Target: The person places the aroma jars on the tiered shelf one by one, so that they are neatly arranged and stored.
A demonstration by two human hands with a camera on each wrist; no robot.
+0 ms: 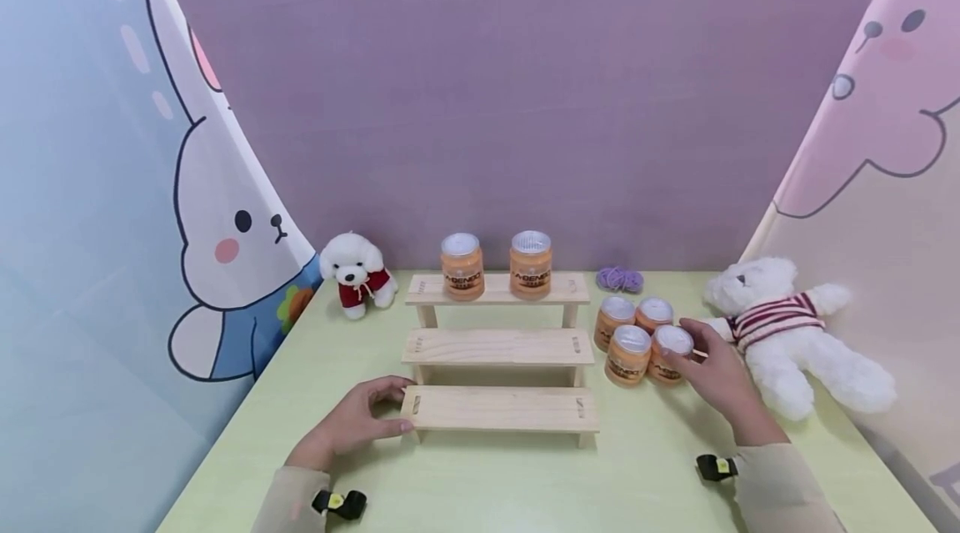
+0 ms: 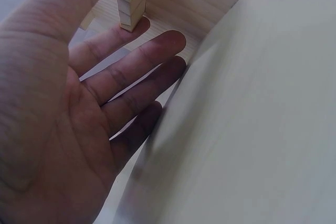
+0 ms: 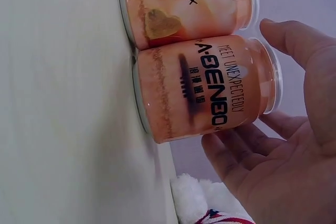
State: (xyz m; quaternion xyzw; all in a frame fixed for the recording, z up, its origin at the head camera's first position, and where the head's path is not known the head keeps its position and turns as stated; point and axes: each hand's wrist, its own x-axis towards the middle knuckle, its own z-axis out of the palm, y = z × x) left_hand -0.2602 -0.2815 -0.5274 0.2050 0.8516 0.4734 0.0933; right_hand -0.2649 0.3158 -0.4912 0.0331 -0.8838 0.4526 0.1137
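Observation:
A three-tier wooden display rack (image 1: 495,348) stands in the middle. My left hand (image 1: 360,422) holds the left end of its lowest board, thumb at the front corner and index finger at the back. The other fingers extend beside a wooden leg (image 2: 131,3) in the left wrist view. Right of the rack, several orange jars with clear lids stand grouped. Around the front right jar (image 1: 670,356) my right hand (image 1: 716,374) is spread, thumb by the lid and fingers along the far side. Its printed label (image 3: 212,85) faces the right wrist camera, and a gap shows between thumb and lid.
Two more orange jars, one left (image 1: 462,268) and one right (image 1: 531,266), stand on the top tier. A plush dog (image 1: 358,273) sits back left, purple yarn (image 1: 619,279) lies behind the grouped jars, and a white plush bear (image 1: 795,333) lies at the right.

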